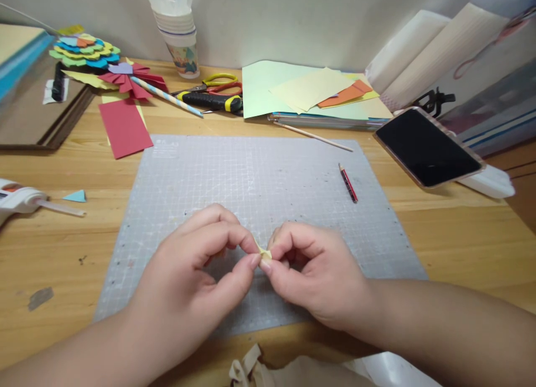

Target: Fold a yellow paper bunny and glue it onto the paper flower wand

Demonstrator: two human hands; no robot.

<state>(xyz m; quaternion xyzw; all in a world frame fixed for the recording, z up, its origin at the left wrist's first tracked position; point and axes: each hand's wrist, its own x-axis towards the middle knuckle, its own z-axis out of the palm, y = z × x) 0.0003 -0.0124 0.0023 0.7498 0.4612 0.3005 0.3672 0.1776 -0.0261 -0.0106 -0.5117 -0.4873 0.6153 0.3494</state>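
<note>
Two bare hands pinch a small pale yellow paper piece (266, 254) above a grey gridded mat (201, 175)

At the far left, a white glue gun (23, 199) lies on the wooden table (67, 236), a translucent stick projecting from it towards a light blue triangular paper scrap (77, 196). Behind them are a layered, scalloped paper shape in green, yellow and blue (86, 52), a red rectangular paper sheet (125, 128) whose corner reaches the mat's edge, and a blue-and-white striped stick (170, 98) against pleated red paper (144, 81).

Further right, the left hand (188, 270) is over the mat, thumb and forefinger closed on the yellow piece. That piece sits between the two hands, near the mat's middle, mostly hidden by fingertips. The right hand (320, 270) meets it from the other side, its thumb and forefinger likewise narrowed on the paper; its remaining fingers are curled and partly hidden.

Beyond the right hand, a short red-and-black pencil (348, 183) lies on the mat, and a black-screened phone (429, 147) is propped at the right.

The step in hand appears to be shaping or folding the small paper by fingertip. The next move would seem to call for a steady pinch on one side and light, precise pressure from the other, since so thin a piece could crease or tear.
</note>
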